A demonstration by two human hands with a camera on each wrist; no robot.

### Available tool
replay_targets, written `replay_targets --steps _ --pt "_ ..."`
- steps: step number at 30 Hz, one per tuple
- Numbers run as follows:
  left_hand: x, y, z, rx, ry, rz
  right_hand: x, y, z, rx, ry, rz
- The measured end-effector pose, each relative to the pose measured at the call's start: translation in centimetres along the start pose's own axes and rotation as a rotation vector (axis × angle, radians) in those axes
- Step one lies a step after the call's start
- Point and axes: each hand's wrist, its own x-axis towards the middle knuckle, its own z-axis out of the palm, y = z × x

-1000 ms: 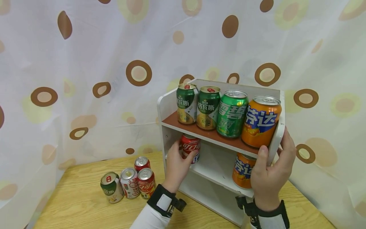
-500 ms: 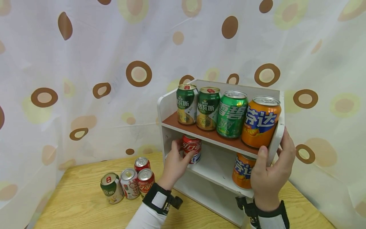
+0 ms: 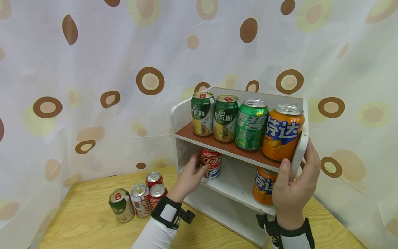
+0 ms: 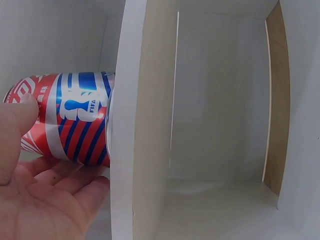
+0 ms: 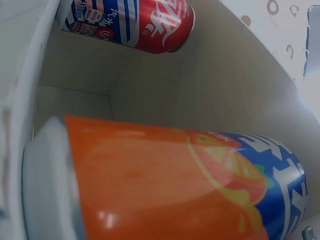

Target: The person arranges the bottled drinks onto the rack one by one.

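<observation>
On the middle level of a small white shelf (image 3: 228,197), my left hand (image 3: 190,178) holds a red, white and blue cola can (image 3: 212,164) near the left wall. In the left wrist view, the thumb of the left hand (image 4: 40,195) lies on the red part of this can (image 4: 75,120), fingers on its other side. My right hand (image 3: 295,188) grips the shelf's right side panel, thumb at the front edge and fingers outside. Just left of it, an orange soda can (image 3: 263,186) stands on the same level, close up in the right wrist view.
The top board carries two green-and-gold cans (image 3: 202,114), a green can (image 3: 252,124) and an orange can (image 3: 283,133). Left of the shelf, a green-and-gold can (image 3: 122,205) and several cola cans (image 3: 141,200) stand on the wooden table (image 3: 84,221). A patterned curtain (image 3: 118,41) hangs behind.
The cola can has shifted slightly right along the middle level. My left wrist has swung a little left, its fingers staying by the can. The right hand keeps its place.
</observation>
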Motion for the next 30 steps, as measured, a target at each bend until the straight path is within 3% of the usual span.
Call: replay_targets --steps 8,16,19,30 --pt "0.0 0.0 0.2 -0.001 -0.001 -0.009 0.0 0.1 -0.1 0.002 -0.002 0.0" --pt "-1.3 1.1 1.5 0.054 0.181 -0.045 0.0 0.0 0.0 0.004 -0.001 -0.006" --pt "-1.7 1.4 1.9 0.058 0.22 -0.057 -0.1 -0.1 0.0 0.003 -0.003 -0.003" --pt "-1.9 1.2 2.2 0.028 0.22 -0.034 0.0 -0.1 -0.1 0.0 -0.004 -0.002"
